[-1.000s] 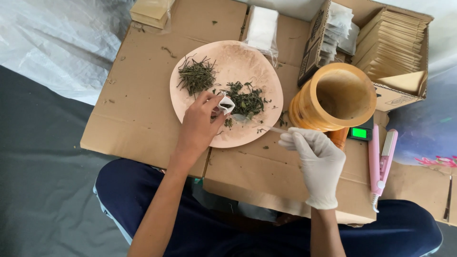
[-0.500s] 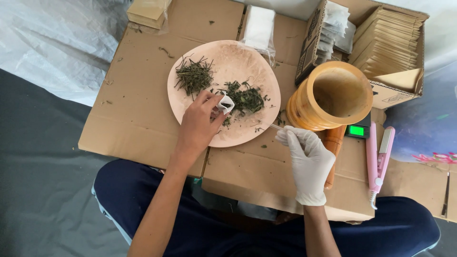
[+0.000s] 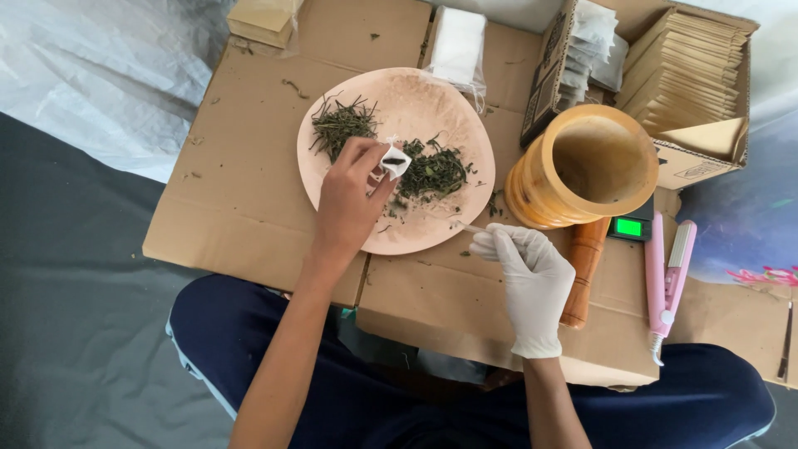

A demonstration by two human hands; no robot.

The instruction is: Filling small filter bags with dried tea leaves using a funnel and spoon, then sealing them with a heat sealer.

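Cardboard surface [image 3: 249, 208] on grey floor [image 3: 75, 333], white sheet [image 3: 108, 75] behind. Plate [image 3: 432, 237] of herbs [image 3: 432, 173] central; mortar [image 3: 582, 166], box [image 3: 706, 158] right. Left hand [image 3: 349, 199] pinches sachet [image 3: 394, 160]; gloved right hand [image 3: 524, 266] grips thin tool [image 3: 470, 227].

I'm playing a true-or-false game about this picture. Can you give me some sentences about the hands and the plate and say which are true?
1. The left hand holds a small white bag open over the plate. True.
2. Both hands are bare. False: the right hand wears a white glove.
3. Two piles of dried green leaves lie on the plate. True.
4. The wooden mortar is full of leaves. False: it looks empty.
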